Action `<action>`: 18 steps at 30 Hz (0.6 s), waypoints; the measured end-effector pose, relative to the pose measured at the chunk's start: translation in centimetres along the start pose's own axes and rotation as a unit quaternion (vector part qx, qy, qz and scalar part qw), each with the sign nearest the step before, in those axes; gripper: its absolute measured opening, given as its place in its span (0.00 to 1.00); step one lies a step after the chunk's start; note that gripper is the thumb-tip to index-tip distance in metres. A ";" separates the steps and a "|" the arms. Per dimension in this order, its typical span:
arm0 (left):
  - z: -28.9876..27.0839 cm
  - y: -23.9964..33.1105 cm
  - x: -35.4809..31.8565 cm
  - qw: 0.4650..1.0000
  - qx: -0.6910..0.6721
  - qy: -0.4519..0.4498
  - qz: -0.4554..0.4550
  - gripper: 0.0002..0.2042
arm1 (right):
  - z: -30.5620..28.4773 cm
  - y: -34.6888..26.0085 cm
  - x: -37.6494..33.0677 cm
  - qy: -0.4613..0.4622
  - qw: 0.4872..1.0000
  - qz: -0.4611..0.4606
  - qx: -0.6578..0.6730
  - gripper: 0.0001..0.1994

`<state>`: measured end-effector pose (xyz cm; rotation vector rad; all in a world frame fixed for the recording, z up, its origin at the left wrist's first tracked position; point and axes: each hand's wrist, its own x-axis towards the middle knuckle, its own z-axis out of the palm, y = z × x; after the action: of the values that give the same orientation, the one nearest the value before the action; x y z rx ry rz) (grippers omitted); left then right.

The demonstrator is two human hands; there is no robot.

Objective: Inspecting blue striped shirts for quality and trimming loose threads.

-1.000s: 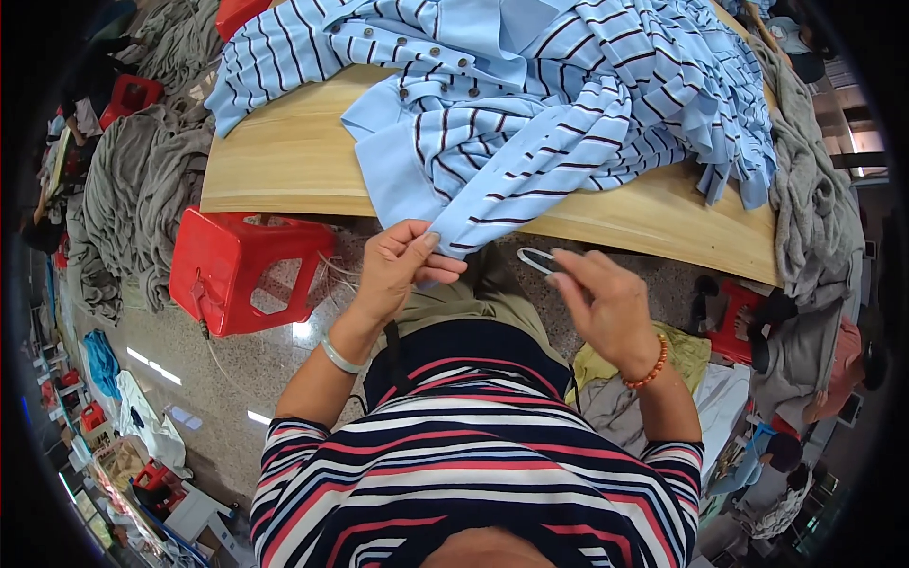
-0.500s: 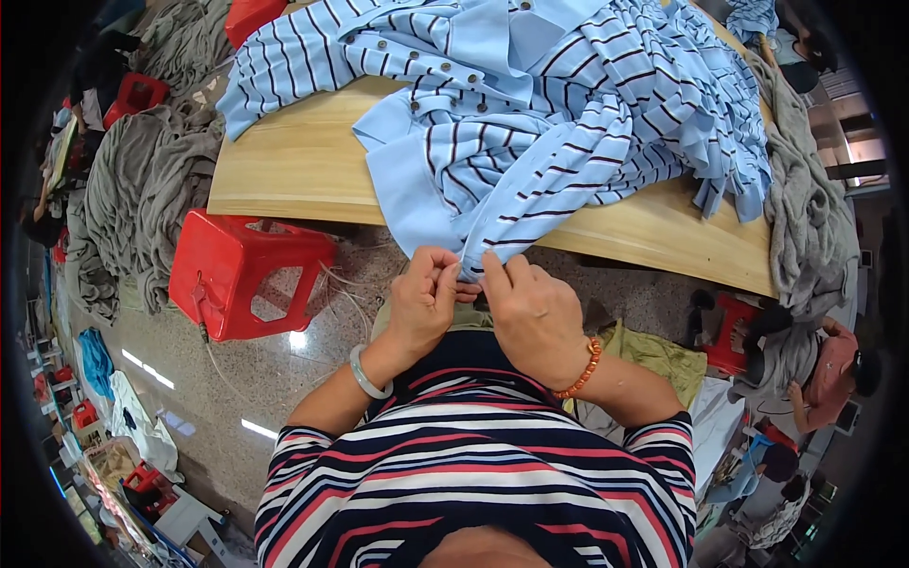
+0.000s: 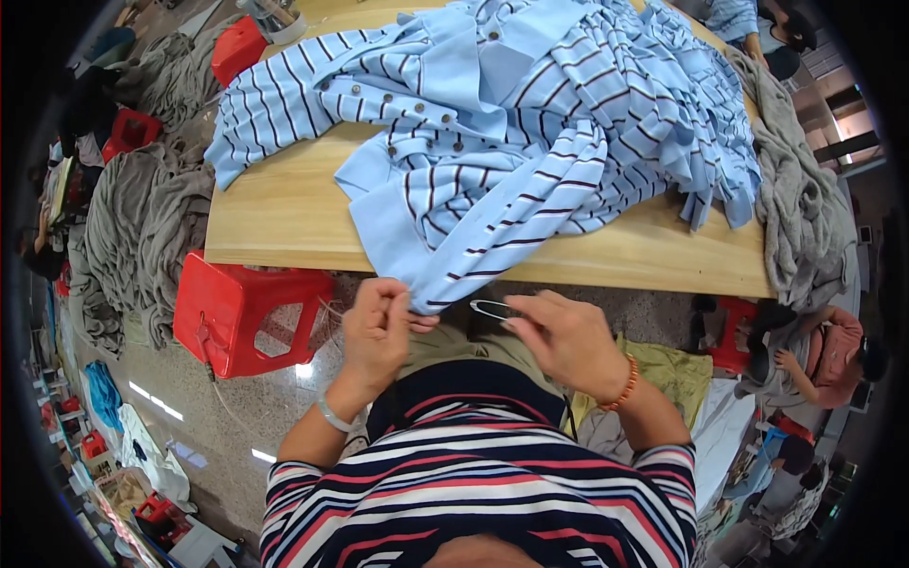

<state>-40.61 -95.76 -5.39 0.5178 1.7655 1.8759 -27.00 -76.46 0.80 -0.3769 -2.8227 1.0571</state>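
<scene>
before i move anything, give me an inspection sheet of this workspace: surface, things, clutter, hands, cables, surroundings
Surface: wooden table, bare wood showing along the near edge
Things: light-blue striped clothing heaped on top, one end hanging over the near edge; small metal tool
Clutter: red stool at front left; grey fabric piled farther left
Hands: left hand holds the overhanging end; right hand grips the tool between its fingers
Cables: thin cord below the stool, type unclear
Surroundings: person in pink top at right
</scene>
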 end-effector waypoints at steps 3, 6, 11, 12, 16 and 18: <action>0.4 3.2 0.6 0.967 0.189 -0.111 0.131 0.04 | -1.0 1.9 0.5 -0.033 0.997 -0.063 -0.032 0.11; 3.2 6.1 2.0 0.905 0.179 -0.247 0.297 0.11 | 1.5 4.2 1.9 -0.096 0.979 -0.128 -0.127 0.16; 4.9 8.4 5.6 0.885 0.092 -0.287 0.355 0.14 | -1.3 5.7 5.6 0.100 0.987 -0.067 -0.102 0.30; 4.9 8.8 6.7 0.885 0.094 -0.287 0.354 0.14 | -2.4 7.8 7.0 0.186 0.965 -0.064 -0.175 0.30; 4.8 8.9 12.4 0.906 0.093 -0.160 0.382 0.10 | -13.7 13.5 15.0 0.231 0.848 -0.168 -0.447 0.23; 5.4 7.5 14.7 0.938 0.118 -0.076 0.316 0.13 | -19.5 18.3 22.9 0.242 0.751 -0.268 -0.553 0.21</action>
<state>-49.94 -82.83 1.50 1.4231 1.8644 1.9431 -41.95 -44.72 3.72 0.1147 -2.4299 -0.7896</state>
